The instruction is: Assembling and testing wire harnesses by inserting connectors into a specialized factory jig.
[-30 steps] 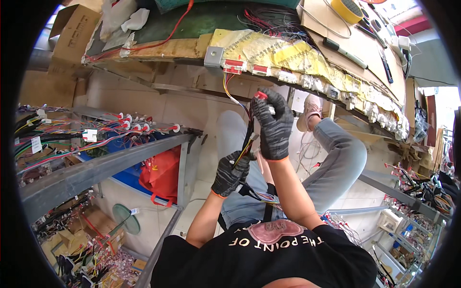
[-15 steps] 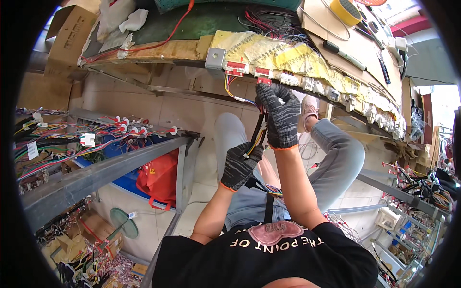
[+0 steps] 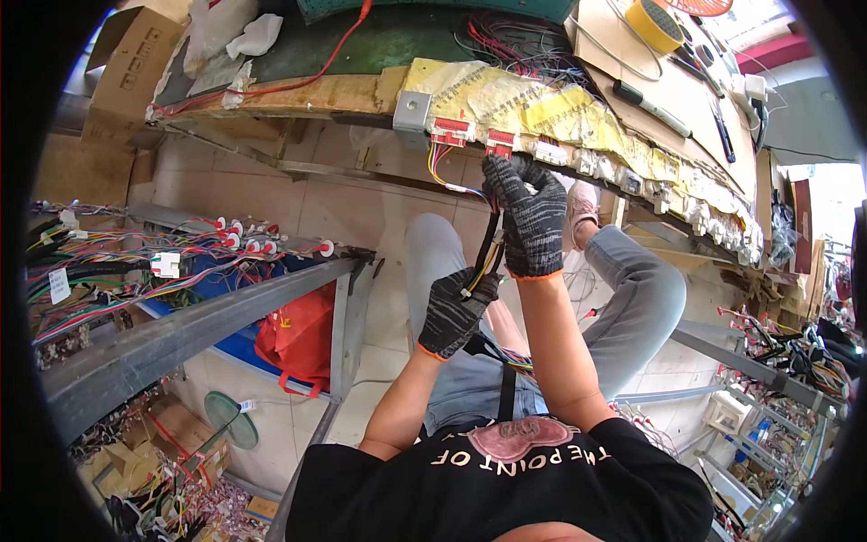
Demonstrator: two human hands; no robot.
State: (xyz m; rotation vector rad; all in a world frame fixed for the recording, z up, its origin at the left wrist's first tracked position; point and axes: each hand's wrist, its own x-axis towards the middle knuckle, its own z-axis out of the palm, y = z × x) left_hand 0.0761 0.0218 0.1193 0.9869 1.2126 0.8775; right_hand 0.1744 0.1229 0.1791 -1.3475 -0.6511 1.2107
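A wire harness [image 3: 492, 248] with black sleeving and several coloured wires runs between my two gloved hands. My left hand [image 3: 457, 312] is closed around its lower part, with loose wire ends showing by the thumb. Higher up, my right hand [image 3: 531, 217] pinches the harness's upper end, its fingertips against a red connector [image 3: 501, 143] on the bench edge; what lies between them is mostly hidden. Coloured wires [image 3: 440, 167] lead from another red connector [image 3: 450, 133], left of it, down to the harness. A grey metal bracket [image 3: 412, 113] sits beside that one.
More white connectors [image 3: 587, 163] line the yellow-taped bench edge [image 3: 542, 104] to the right. A marker [image 3: 650, 108] and yellow tape roll [image 3: 655, 25] lie on the bench. At left, a metal rack rail [image 3: 199, 316] stands near hanging harnesses and a red bag [image 3: 298, 339].
The view has shifted slightly, so the bench edge sits a little farther right. My right fingertips now cover more of the red connector. My left hand keeps its grip.
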